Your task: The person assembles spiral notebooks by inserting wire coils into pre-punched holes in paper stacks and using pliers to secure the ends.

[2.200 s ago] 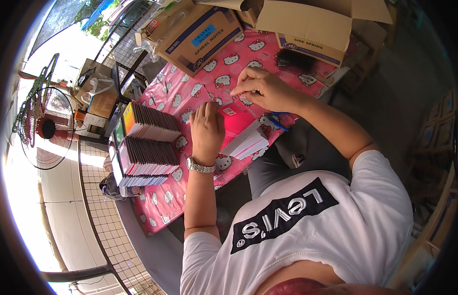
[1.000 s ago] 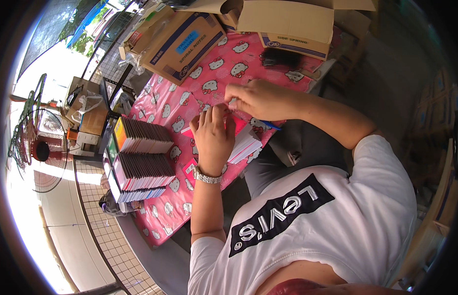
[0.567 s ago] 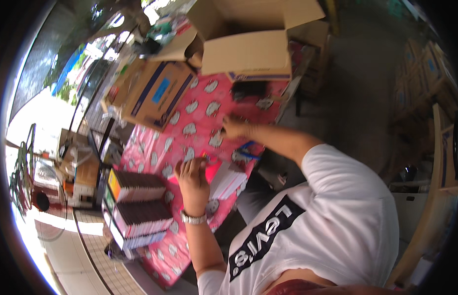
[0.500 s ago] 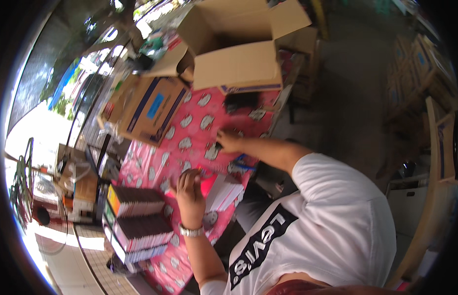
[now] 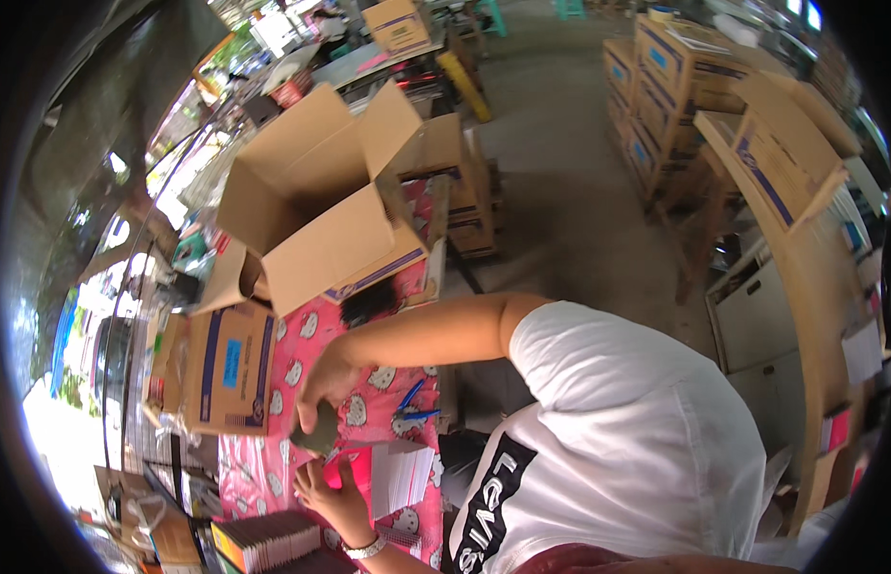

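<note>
My right hand (image 5: 331,378) reaches down over the pink patterned tablecloth, its fingers curled round a dark olive, rounded thing (image 5: 318,430) whose kind I cannot make out. Just below it is my left hand (image 5: 329,496), a watch (image 5: 367,548) on its wrist. The left fingers are spread, beside a bright pink-red sheet or cover (image 5: 355,465). That lies against a stack of white-edged booklets (image 5: 403,478), right of my left hand. Two blue pens (image 5: 419,414) or similar slim tools rest above the stack.
A large open carton (image 5: 321,220) stands at the table's far end, with a black brush-like thing (image 5: 369,302) before it. A closed carton (image 5: 231,371) is at the left. More booklets (image 5: 273,540) sit near the lower left. Stacked cartons (image 5: 656,96) and a wooden ledge (image 5: 800,287) are at the right.
The view has swung to the right. My right hand has come over to my left hand with the dark thing. My left hand has lowered beside the pink-red sheet.
</note>
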### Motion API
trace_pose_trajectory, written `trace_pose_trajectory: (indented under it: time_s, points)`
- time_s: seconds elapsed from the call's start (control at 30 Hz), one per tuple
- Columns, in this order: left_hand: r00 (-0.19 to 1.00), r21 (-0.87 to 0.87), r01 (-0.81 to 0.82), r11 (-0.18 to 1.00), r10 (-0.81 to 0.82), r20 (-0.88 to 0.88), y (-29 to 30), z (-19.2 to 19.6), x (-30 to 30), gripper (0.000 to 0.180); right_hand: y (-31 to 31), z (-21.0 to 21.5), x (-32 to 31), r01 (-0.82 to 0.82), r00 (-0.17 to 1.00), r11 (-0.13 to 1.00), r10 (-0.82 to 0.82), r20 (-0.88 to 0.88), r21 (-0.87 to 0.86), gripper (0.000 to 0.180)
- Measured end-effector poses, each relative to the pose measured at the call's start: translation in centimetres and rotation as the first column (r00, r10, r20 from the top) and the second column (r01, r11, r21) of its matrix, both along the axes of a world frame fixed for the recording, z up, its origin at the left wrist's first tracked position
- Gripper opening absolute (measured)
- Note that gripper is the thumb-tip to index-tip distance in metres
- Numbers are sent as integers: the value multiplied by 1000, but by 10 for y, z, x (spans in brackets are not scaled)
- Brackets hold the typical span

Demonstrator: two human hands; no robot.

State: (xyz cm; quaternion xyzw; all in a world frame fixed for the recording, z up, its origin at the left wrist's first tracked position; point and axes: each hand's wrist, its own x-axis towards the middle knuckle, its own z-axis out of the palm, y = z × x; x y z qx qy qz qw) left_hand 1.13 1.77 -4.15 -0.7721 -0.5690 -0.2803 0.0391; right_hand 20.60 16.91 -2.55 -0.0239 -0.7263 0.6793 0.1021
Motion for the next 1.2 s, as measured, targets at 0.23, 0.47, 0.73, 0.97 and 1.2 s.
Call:
trace_pose_trajectory:
  time_s: [0.23, 0.47, 0.73, 0.97, 1.2]
  points:
    - [990, 47, 121, 992, -116, -81, 9, -2, -20, 36, -10, 12, 2, -37, 998, 999, 38, 40, -30, 30]
    - [971, 35, 219, 975, -222, 89, -3, 27, -5, 27, -7, 11, -21, 61, 978, 973, -103, 182, 223, 26]
    - [956, 36, 238, 971, -241, 168, 12, 8, -11, 30, -2, 11, -17, 60, 960, 843, -195, 199, 535, 43]
    - [979, -184, 135, 974, -103, 173, 4, 28, -27, 29, 10, 15, -40, 39, 995, 977, -57, 84, 208, 41]
    - [954, -56, 175, 983, -155, 255, 2, 18, -31, 24, 17, 6, -62, -1, 999, 998, 3, 39, -56, 45]
